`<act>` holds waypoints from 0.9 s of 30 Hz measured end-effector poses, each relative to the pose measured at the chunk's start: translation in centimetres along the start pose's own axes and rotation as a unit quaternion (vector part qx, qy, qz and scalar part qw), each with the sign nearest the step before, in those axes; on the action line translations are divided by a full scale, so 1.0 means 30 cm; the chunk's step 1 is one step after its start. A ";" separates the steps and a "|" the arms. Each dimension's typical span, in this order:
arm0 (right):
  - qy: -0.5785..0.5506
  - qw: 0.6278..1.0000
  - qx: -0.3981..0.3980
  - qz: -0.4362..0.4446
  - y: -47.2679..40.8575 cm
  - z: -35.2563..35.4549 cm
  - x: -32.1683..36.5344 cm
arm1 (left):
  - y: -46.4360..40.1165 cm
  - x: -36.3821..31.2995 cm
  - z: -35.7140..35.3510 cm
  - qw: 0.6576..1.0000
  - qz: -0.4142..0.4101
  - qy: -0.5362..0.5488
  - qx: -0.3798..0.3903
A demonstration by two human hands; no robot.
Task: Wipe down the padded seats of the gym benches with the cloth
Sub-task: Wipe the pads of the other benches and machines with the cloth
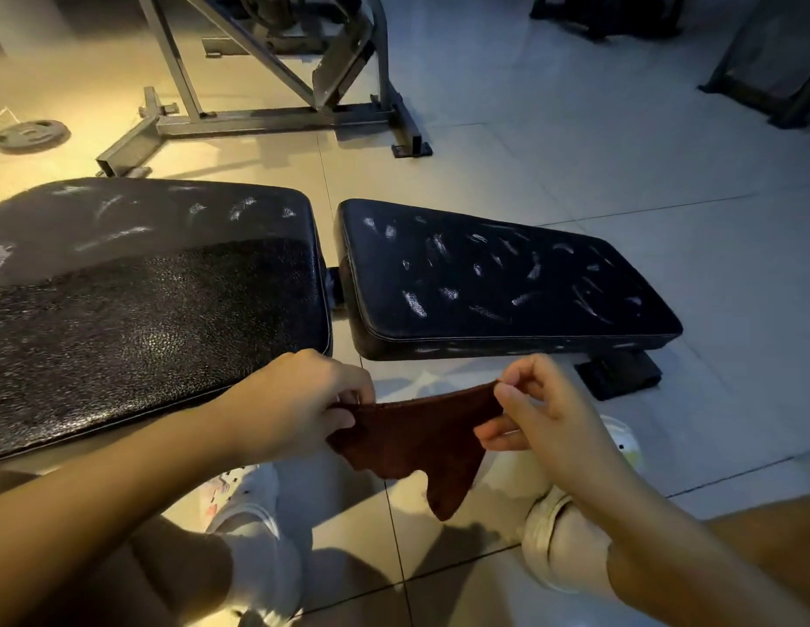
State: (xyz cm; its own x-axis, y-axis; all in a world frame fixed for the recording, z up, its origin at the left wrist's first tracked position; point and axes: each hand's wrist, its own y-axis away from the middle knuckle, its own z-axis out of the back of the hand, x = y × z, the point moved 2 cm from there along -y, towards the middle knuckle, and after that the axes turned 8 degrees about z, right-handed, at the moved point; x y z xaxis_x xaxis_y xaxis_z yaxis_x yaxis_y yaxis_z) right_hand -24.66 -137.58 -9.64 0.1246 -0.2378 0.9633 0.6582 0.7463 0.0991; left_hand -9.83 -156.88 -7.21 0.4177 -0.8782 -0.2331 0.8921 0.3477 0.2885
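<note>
Both hands hold the dark reddish-brown terry cloth (416, 438) in the air, below the near edges of the bench pads and above the tiled floor (575, 151). The left hand (299, 400) pinches one upper corner; the right hand (525, 414) pinches the opposite corner between thumb and fingertips. The cloth is stretched taut along its top edge with a loose tail hanging, most likely being opened out or refolded to present a fresh face.

The smaller black padded seat (498, 282) carries many white smears and appears unwiped. The larger black textured pad (145, 300) shows smears only along its far strip.
</note>
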 end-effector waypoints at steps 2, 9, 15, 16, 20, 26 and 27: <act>-0.001 1.000 -0.016 0.015 0.001 -0.004 -0.005 | -0.006 0.017 0.008 1.000 0.010 0.026 0.002; -0.027 0.998 -0.011 0.061 -0.056 -0.002 0.013 | -0.057 0.067 0.084 0.999 0.017 -0.016 -0.032; 0.004 0.997 -0.037 0.065 -0.105 -0.016 0.002 | -0.094 0.096 0.128 0.999 -0.021 -0.037 -0.018; 0.001 0.997 -0.042 0.065 -0.111 -0.017 0.000 | -0.097 0.095 0.137 0.999 -0.015 -0.041 -0.017; -0.041 0.992 -0.089 0.077 -0.170 -0.020 0.043 | -0.117 0.085 0.178 0.995 0.004 -0.052 -0.082; 0.005 0.975 -0.198 0.101 -0.451 -0.126 0.046 | -0.371 0.198 0.191 0.979 0.055 -0.086 -0.179; 0.051 0.976 -0.177 0.115 -0.477 -0.175 0.020 | -0.416 0.220 0.168 0.978 0.067 -0.091 -0.178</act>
State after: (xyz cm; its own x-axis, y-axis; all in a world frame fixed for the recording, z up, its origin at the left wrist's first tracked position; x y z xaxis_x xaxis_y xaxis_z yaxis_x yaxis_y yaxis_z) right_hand -30.12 -151.67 -11.78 0.3614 -0.1628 0.9181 0.8169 0.5299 -0.2276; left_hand -19.07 -168.68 -7.66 0.5256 -0.8499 -0.0369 0.8489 0.5268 -0.0432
